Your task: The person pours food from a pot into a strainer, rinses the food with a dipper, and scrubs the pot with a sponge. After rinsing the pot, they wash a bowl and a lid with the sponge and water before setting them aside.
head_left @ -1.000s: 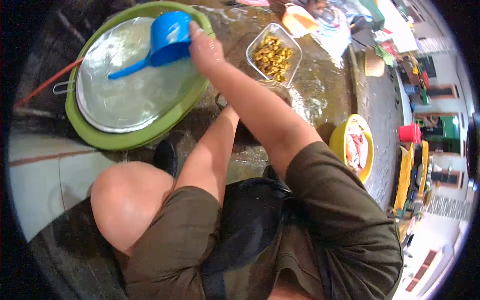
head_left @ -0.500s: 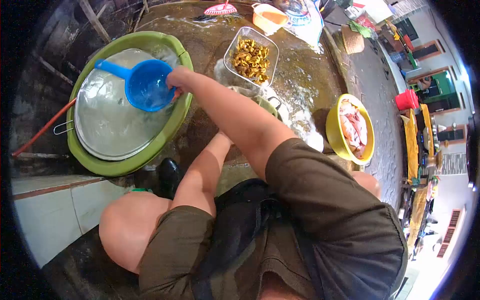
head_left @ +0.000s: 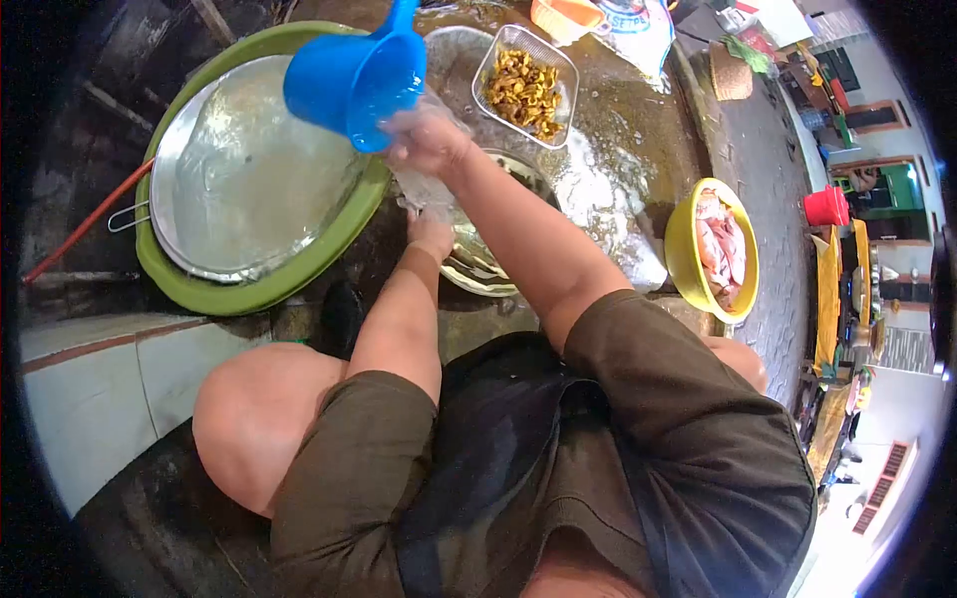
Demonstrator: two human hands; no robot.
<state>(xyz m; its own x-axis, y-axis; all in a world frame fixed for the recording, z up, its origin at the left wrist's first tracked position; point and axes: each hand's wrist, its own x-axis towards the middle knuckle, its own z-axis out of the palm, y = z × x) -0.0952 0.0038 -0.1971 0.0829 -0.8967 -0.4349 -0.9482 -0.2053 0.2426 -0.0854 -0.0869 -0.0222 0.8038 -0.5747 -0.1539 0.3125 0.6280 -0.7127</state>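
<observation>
My right hand (head_left: pixel 431 138), blurred, grips the near rim of a blue water dipper (head_left: pixel 334 85). The dipper is tipped, its handle pointing away, and water spills from its mouth. Below it, my left hand (head_left: pixel 431 234) is at the left rim of a shiny metal basin (head_left: pixel 483 274), fingers seemingly closed on the edge and partly masked by splashing water. My right forearm hides part of this basin. To the left, a large round strainer (head_left: pixel 164 199) with a wire handle lies in a green tub (head_left: pixel 199 299) holding cloudy water.
Beyond the metal basin, a wire-mesh basket (head_left: pixel 573 105) holds yellow-brown pieces (head_left: pixel 523 95). A yellow basin (head_left: pixel 683 254) of raw meat (head_left: pixel 720 244) stands at the right. Farther off are an orange basket (head_left: pixel 568 18), a white sack (head_left: pixel 638 35) and a red bucket (head_left: pixel 825 206). Foamy water covers the floor.
My right hand has carried the dipper from over the green tub rightward and tipped it, so water pours out. My left hand and the metal basin have come into clearer view. The camera view has shifted.
</observation>
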